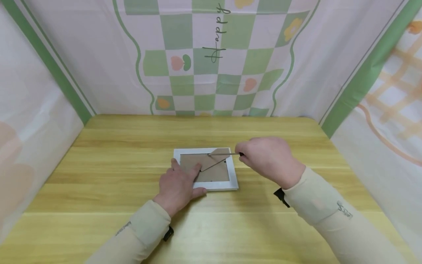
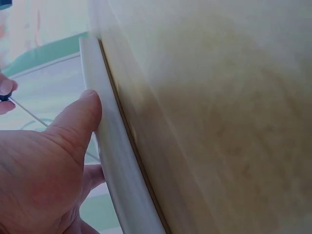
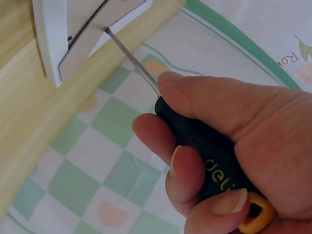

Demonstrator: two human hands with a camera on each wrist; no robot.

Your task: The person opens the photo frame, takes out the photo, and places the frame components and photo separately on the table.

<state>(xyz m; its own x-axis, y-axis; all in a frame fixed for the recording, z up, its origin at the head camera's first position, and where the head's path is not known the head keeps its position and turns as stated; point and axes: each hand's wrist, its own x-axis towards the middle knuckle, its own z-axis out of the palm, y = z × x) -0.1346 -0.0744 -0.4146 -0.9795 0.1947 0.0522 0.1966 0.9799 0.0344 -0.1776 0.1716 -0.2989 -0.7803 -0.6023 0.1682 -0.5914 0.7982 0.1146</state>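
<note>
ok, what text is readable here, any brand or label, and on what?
"Happy": back cloth, running sideways.
"deli": screwdriver handle.
"Ro", then an unclear letter: white cloth, right wrist view.
Left sleeve and right sleeve: script too small to read.

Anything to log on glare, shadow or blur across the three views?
Head: soft shadows beside the sleeves, pale sheen on the wooden tabletop's lower middle; left wrist: tabletop hazy and blurred, the printed backdrop washed out beyond the left hand; right wrist: sharp enough to read "deli" on the screwdriver.
</note>
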